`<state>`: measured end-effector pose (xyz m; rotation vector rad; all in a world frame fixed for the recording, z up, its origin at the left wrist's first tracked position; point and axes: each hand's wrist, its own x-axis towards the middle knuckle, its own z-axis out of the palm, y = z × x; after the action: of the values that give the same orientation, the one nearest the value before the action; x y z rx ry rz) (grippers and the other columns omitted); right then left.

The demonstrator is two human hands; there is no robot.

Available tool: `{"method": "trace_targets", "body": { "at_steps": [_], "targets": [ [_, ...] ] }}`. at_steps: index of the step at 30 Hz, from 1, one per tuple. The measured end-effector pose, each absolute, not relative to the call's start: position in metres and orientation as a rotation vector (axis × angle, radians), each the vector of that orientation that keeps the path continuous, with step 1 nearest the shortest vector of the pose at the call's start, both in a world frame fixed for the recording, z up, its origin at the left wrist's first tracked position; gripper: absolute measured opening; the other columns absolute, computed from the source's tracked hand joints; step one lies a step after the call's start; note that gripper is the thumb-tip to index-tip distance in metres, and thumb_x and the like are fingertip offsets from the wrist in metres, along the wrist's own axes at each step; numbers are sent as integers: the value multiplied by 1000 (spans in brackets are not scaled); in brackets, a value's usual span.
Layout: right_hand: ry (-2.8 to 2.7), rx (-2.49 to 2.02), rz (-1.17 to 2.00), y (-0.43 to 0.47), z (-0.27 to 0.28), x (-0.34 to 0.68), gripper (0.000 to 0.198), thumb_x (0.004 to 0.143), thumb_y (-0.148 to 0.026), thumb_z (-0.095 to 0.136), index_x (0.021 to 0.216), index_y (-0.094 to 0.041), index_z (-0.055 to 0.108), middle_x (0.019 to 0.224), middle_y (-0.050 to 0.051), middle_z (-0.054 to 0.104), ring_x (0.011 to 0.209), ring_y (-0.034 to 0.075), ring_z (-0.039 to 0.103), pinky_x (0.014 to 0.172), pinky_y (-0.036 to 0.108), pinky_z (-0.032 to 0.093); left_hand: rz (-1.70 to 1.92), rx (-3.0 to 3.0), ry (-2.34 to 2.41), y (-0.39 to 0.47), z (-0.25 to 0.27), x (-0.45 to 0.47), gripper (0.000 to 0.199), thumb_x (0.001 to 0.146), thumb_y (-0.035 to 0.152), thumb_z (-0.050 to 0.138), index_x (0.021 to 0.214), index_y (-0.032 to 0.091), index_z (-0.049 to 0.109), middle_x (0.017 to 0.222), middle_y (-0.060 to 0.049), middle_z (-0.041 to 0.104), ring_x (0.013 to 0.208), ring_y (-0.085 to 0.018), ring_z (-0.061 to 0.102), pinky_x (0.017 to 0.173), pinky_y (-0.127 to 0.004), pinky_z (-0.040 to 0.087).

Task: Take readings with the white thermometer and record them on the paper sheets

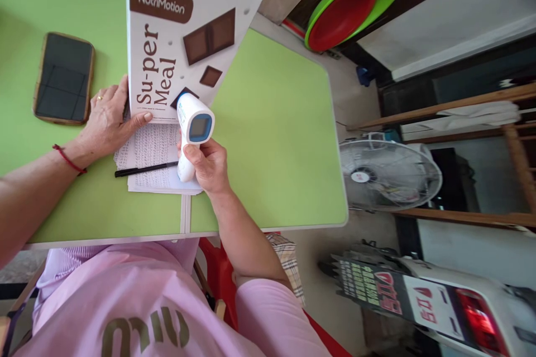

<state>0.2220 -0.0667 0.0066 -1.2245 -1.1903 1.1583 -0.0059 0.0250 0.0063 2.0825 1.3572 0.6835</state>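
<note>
My right hand (213,168) is wrapped round the handle of a white infrared thermometer (188,106) with blue trim. Its small grey screen faces me, and its head overlaps the lower edge of a white "Su-per Meal" box (209,22) printed with chocolate pieces. At the box's lower left corner, my left hand (108,121) holds on, thumb across the front and fingers along the side. Sheets of paper (153,142) covered in small writing lie partly under the box. Across them rests a black pen (142,169), one end running behind the thermometer handle.
A smartphone (63,79) lies dark-screened on the green table (285,134), left of my left hand. Beyond the table's right edge stand a fan (393,173) and a scooter (452,301). Green and red basins (343,17) are at the back, and a red chair (221,284) is below the table.
</note>
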Motion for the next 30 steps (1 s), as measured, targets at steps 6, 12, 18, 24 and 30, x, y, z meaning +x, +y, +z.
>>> {"method": "trace_targets", "body": {
  "at_steps": [6,12,18,24,30],
  "targets": [
    [-1270,-1186,1077,-66,2,221,47,82,-70,80,86,-24,70,72,-2,62,63,12,53,58,29,49,699,2096,1352,24,4,-6,113,85,105,32,158,20,47,150,-17,59,141,-51,48,121,-68,32],
    [-1562,-1131,578,-66,11,276,43,80,-52,83,113,-28,74,96,2,74,81,20,68,68,37,59,590,2085,1368,19,19,-4,112,86,99,31,158,15,45,149,-18,56,142,-51,44,120,-70,29],
    [-1748,-1705,223,-62,18,338,48,79,-31,72,126,-24,71,114,9,73,104,30,71,94,51,62,487,2159,1416,18,21,-1,98,86,87,31,146,13,55,147,-22,53,143,-50,43,123,-66,27],
    [-1972,-2062,150,-46,0,323,54,77,-27,69,131,-18,72,112,16,75,104,37,69,101,59,57,504,2179,1389,20,18,-3,88,85,80,38,145,17,55,151,-16,52,146,-46,42,127,-65,26],
    [-1978,-1897,11,-54,6,312,50,83,-22,69,132,-19,72,125,17,71,114,36,66,103,60,55,544,2144,1398,21,14,-4,92,74,62,66,154,19,49,165,-12,46,154,-49,36,130,-69,23]
  ]
}}
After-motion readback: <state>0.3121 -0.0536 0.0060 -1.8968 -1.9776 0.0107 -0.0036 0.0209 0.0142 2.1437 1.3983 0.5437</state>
